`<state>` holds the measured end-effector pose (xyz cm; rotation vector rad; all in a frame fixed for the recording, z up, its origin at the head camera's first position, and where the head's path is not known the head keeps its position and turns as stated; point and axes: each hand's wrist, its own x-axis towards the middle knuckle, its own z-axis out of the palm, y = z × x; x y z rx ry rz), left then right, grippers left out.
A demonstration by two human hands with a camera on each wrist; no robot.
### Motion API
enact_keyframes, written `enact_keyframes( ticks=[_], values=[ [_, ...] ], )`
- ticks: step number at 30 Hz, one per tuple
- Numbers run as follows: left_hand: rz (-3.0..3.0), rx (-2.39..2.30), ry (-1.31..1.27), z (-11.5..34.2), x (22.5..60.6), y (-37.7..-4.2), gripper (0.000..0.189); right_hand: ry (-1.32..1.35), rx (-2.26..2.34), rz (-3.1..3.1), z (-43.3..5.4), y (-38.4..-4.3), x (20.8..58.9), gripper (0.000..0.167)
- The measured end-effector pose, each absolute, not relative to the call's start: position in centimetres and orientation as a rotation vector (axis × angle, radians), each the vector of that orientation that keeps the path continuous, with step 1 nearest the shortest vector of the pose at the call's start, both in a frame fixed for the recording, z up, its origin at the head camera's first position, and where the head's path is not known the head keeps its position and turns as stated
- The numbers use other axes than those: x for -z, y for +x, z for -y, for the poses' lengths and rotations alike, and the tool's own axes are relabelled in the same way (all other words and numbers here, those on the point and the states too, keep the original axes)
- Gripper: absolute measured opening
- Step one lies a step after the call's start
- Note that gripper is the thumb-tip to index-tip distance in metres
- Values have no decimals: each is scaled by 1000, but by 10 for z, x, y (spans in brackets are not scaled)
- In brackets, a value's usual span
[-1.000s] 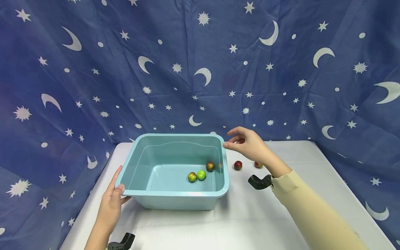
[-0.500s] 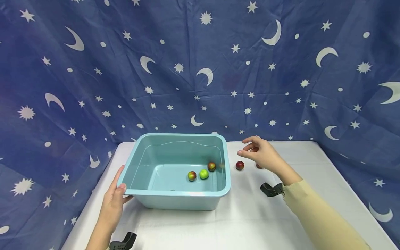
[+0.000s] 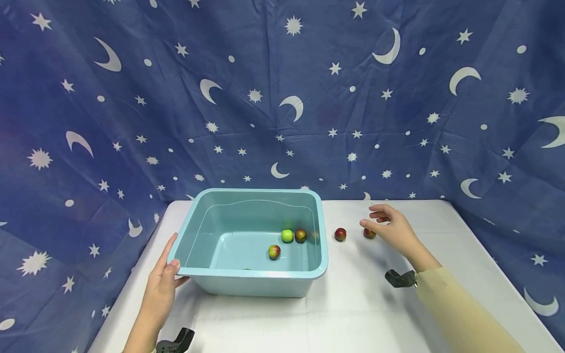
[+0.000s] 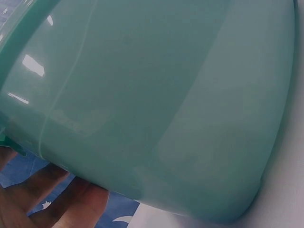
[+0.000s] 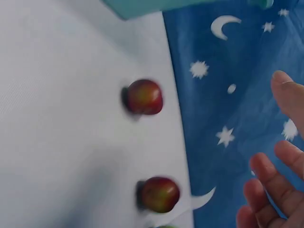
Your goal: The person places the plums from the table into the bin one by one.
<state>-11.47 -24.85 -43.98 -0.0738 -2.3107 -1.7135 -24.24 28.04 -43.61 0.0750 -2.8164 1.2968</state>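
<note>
We see a bench (image 3: 353, 304) covered in white cloth, and behind and around it hangs a dark blue backdrop (image 3: 282, 98) printed with white stars, moons and dots; it drapes down past both sides of the bench. We can read no brand, label or writing anywhere.

Our left hand (image 3: 162, 287) rests against the near left corner of the teal tub (image 3: 247, 279), thumb on the rim, fingers (image 4: 71, 209) straight along the outer wall, as the left wrist view shows. Inside the tub, beyond those fingers and to their right, lie three small fruits: a green one (image 3: 287, 236), a dark red one (image 3: 300, 235) touching it, and a red-green one (image 3: 274, 252) nearer us.

Our right hand (image 3: 393, 228) hovers above the bench right of the tub, fingers (image 5: 266, 185) apart and loosely bent, holding nothing. A red fruit (image 3: 369, 233) lies just beside the fingertips, and another red fruit (image 3: 340, 234) lies a little to their left, between the fingers and the tub wall. Both rest on the cloth.
</note>
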Motion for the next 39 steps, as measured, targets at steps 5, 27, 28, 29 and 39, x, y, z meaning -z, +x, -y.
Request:
enact_keyframes(
  ticks=[5, 27, 28, 29, 39],
  values=[
    [2322, 1704, -81, 249, 441, -114, 50, 4, -1317, 2787, -296, -240, 453, 75],
    [2315, 1712, -94, 248, 441, -115, 51, -386, -1527, 2718, -325, -246, 496, 94],
    [2319, 1707, -96, 248, 441, -115, 51, -408, -1542, 2708, -326, -246, 498, 94],
    [2325, 1701, -99, 248, 441, -115, 51, -426, -1557, 2701, -327, -247, 500, 94],
    [2328, 1683, -91, 247, 441, -116, 51, -504, -1663, 2654, -329, -254, 515, 93]
  ],
)
